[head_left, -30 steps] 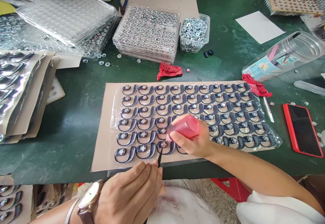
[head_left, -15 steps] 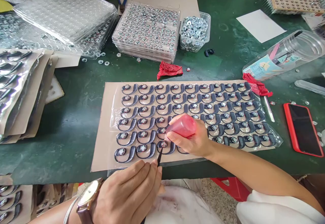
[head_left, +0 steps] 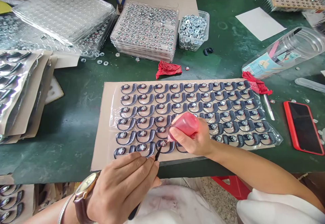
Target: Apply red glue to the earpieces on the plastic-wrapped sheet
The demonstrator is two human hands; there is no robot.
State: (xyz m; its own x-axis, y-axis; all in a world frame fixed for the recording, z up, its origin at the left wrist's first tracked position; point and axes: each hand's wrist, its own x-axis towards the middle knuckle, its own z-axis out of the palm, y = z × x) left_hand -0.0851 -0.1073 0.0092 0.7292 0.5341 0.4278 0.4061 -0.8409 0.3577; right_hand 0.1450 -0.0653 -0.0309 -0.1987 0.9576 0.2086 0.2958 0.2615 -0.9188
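A cardboard sheet (head_left: pixel 101 132) bears rows of dark curved ear-hook pieces, each with a small round silver part. My right hand (head_left: pixel 195 137) is wrapped round a soft red bottle (head_left: pixel 185 126), whose low end points toward a piece in the bottom row. In my left hand (head_left: pixel 124 186) are dark tweezers (head_left: pixel 157 152), held between the fingertips, with the tip at that same ear-hook piece (head_left: pixel 163 144). The bottle and the right hand cover a few pieces in the middle of the sheet.
Behind the sheet stand stacked clear trays (head_left: pixel 146 31) and a tub of washers (head_left: pixel 193 31). Pliers (head_left: pixel 121 1) lie at the back. On the right are a clear jar (head_left: pixel 284 54) and a red-cased phone (head_left: pixel 303 127); stacked cards of pieces (head_left: pixel 22 95) fill the left.
My left hand has shifted slightly left and up with the tweezers, whose rear end now shows below it. The red bottle has moved slightly right in my right hand.
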